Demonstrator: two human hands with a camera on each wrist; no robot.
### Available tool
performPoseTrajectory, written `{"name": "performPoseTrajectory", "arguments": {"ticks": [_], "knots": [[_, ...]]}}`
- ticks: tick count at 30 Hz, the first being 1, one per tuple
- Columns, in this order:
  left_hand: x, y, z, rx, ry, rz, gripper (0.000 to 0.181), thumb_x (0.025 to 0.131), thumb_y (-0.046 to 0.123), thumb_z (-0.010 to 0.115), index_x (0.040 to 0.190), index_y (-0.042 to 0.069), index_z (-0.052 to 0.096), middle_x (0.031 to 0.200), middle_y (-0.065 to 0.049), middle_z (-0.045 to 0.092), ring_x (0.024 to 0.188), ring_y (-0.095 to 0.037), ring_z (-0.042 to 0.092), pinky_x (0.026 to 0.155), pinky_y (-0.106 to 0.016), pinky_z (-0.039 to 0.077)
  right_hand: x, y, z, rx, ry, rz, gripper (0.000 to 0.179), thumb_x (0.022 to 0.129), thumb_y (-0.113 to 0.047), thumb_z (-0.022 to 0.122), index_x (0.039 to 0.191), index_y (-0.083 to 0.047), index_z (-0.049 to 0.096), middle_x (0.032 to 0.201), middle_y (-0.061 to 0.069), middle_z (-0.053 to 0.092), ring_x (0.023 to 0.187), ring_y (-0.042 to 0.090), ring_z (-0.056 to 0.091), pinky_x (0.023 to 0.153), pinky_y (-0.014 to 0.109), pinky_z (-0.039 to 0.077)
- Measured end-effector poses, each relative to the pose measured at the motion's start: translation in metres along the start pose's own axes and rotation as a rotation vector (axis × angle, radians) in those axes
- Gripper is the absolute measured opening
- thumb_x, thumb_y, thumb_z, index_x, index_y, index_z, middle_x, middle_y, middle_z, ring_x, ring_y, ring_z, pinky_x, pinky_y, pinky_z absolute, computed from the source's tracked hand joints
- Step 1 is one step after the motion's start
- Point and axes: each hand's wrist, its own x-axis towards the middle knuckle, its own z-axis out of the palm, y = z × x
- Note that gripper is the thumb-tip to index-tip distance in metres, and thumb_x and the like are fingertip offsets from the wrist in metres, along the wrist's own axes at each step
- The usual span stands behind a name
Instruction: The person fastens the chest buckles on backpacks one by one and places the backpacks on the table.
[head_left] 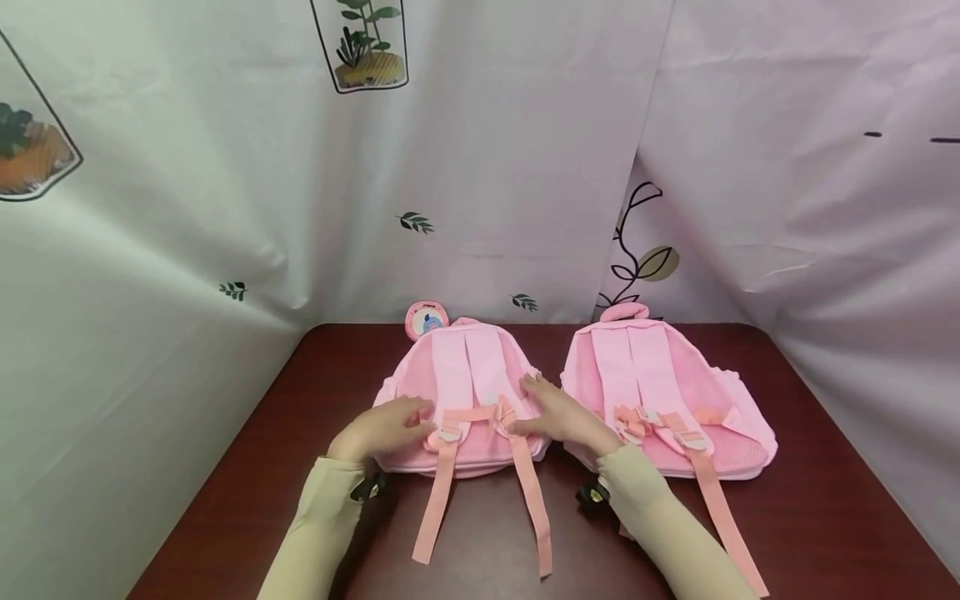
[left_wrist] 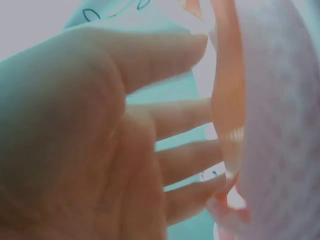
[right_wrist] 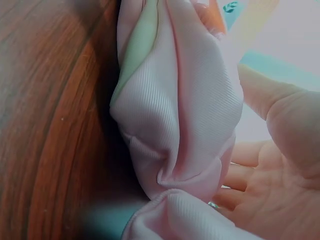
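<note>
A pink backpack (head_left: pixel 486 358) lies on the table with its shoulder straps facing up. Its orange strap tails (head_left: pixel 433 521) trail toward the front. My left hand (head_left: pixel 386 425) is at the backpack's left side, fingers stretched toward the strap buckle. In the left wrist view the fingertips reach an orange strap (left_wrist: pixel 227 90), thumb held apart. My right hand (head_left: pixel 564 414) lies over the right side, its thumb near the other buckle. In the right wrist view the pink fabric (right_wrist: pixel 195 110) of a backpack overlaps the extended fingers. Neither hand grips anything.
A second pink backpack (head_left: pixel 652 358) lies to the right, straps up, one orange tail hanging forward. A round pink pouch (head_left: pixel 427 320) sits behind the left backpack. The dark wooden table (head_left: pixel 285 433) ends at a pale printed curtain (head_left: pixel 480 167).
</note>
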Motion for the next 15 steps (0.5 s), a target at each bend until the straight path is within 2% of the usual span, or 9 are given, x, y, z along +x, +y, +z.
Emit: {"name": "performPoseTrajectory", "arguments": {"ticks": [2,5,6,9,12,15], "knots": [[0.003,0.005,0.001,0.010,0.056,0.017,0.033,0.099,0.027,0.062,0.122,0.004,0.065,0.106,-0.017,0.067,0.097,-0.030,0.064,0.086,-0.049,0.052,0.000,0.000,0.000,-0.002,0.003,-0.004,0.084,0.086,-0.031,0.080,0.148,0.008,0.041,0.155,0.027,0.036,0.149,0.044,0.020,0.118,0.056,0.021],[0.007,0.016,0.004,-0.003,0.136,0.035,0.048,0.101,0.027,0.059,0.143,0.004,0.055,0.127,-0.015,0.065,0.113,-0.029,0.062,0.099,-0.051,0.048,0.000,0.001,0.000,-0.010,0.002,0.005,0.083,0.086,-0.032,0.080,0.148,0.007,0.042,0.155,0.026,0.036,0.149,0.043,0.019,0.119,0.055,0.021],[0.009,0.021,0.005,-0.013,0.152,0.053,0.049,0.102,0.027,0.059,0.144,0.004,0.054,0.132,-0.016,0.063,0.118,-0.029,0.061,0.101,-0.051,0.047,0.000,0.001,-0.001,-0.014,0.002,0.011,0.083,0.086,-0.032,0.080,0.148,0.006,0.042,0.156,0.025,0.036,0.150,0.042,0.019,0.119,0.054,0.021],[0.016,0.034,0.009,-0.033,0.186,0.104,0.047,0.102,0.028,0.060,0.142,0.003,0.056,0.132,-0.015,0.064,0.119,-0.028,0.061,0.103,-0.049,0.046,0.001,0.002,-0.001,-0.018,0.008,0.019,0.081,0.086,-0.033,0.080,0.148,0.005,0.044,0.156,0.024,0.037,0.150,0.041,0.018,0.120,0.054,0.020],[0.022,0.047,0.015,-0.021,0.218,0.126,0.042,0.101,0.031,0.061,0.135,0.005,0.062,0.131,-0.011,0.065,0.122,-0.026,0.061,0.103,-0.046,0.047,0.001,0.003,0.000,-0.015,0.007,0.019,0.081,0.086,-0.034,0.080,0.148,0.005,0.045,0.156,0.023,0.037,0.150,0.041,0.018,0.120,0.053,0.020],[0.029,0.058,0.022,-0.021,0.240,0.138,0.036,0.102,0.033,0.061,0.126,0.007,0.068,0.122,-0.008,0.070,0.114,-0.024,0.065,0.098,-0.044,0.050,0.001,0.004,0.001,-0.004,0.007,0.014,0.081,0.086,-0.034,0.080,0.147,0.006,0.044,0.156,0.024,0.036,0.150,0.041,0.019,0.119,0.054,0.020]]}}
